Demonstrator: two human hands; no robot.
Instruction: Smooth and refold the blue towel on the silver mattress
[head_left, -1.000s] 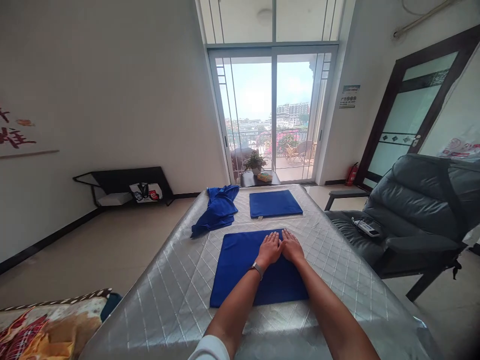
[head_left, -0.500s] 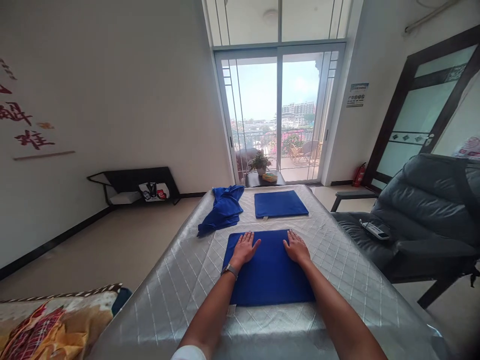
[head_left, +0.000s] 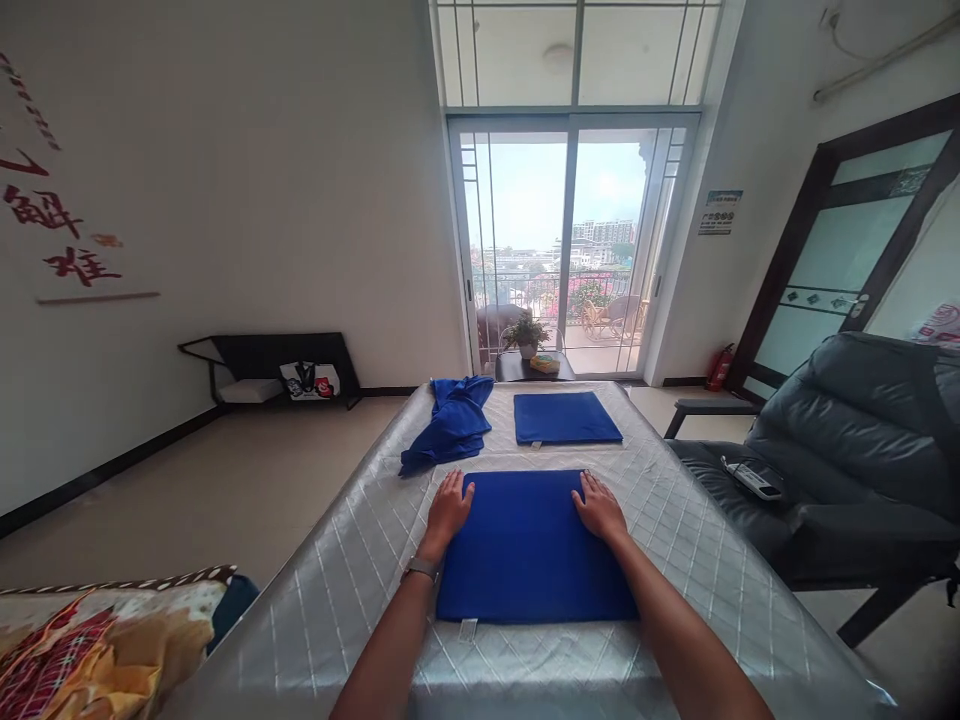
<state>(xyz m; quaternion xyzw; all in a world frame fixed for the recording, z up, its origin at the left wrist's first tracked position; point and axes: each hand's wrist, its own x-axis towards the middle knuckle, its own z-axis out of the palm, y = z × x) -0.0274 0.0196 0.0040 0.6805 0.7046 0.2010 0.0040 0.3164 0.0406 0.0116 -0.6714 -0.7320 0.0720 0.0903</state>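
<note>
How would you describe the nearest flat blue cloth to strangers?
Find the silver quilted cover before the sliding glass door. At its near end lies a rectangular blue cloth. Unlike the crumpled blue cloth and farther flat blue one, it has the left hand and right hand at its edges.

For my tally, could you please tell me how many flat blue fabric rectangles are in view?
2: the near flat blue fabric rectangle lies by the left hand and right hand; the far flat blue fabric rectangle lies beyond it on the silver quilted cover. Others may be hidden.
</note>
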